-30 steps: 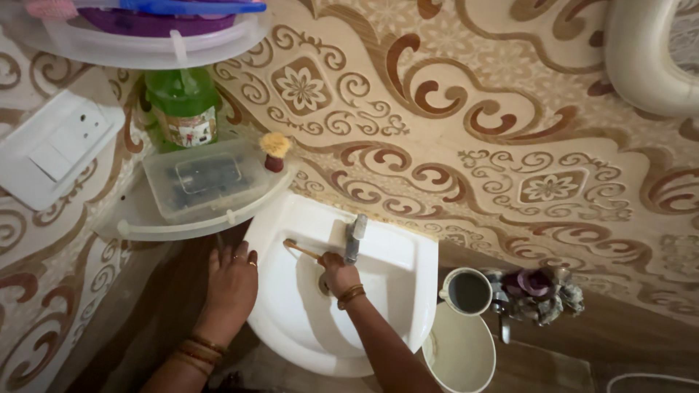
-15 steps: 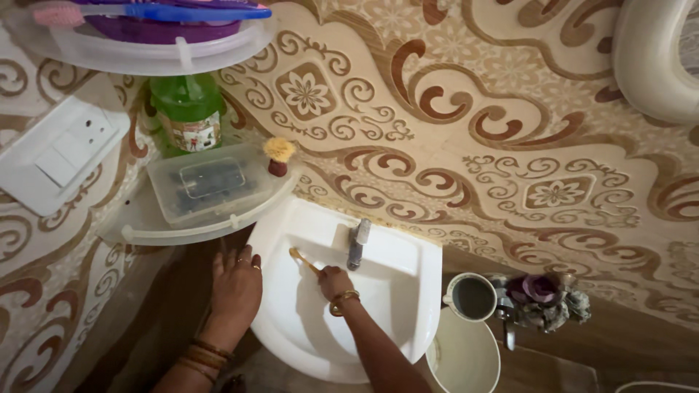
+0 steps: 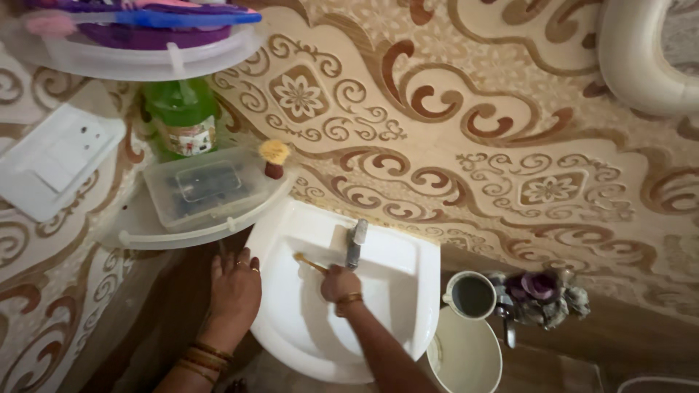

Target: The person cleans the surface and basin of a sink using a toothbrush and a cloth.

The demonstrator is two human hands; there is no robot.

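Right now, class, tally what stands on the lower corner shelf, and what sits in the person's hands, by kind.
Green bottle: 1
Clear lidded box: 1
Small tufted brush: 1
Brush with a brown handle, held by the right hand over the white basin: 1
Left hand, on the basin rim: 0
Total: 4

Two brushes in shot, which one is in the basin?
The thin orange-handled brush, held in the right hand over the white ceramic basin. The other, a short yellow-bristled brush with a dark red base, stands upright on the clear corner shelf.
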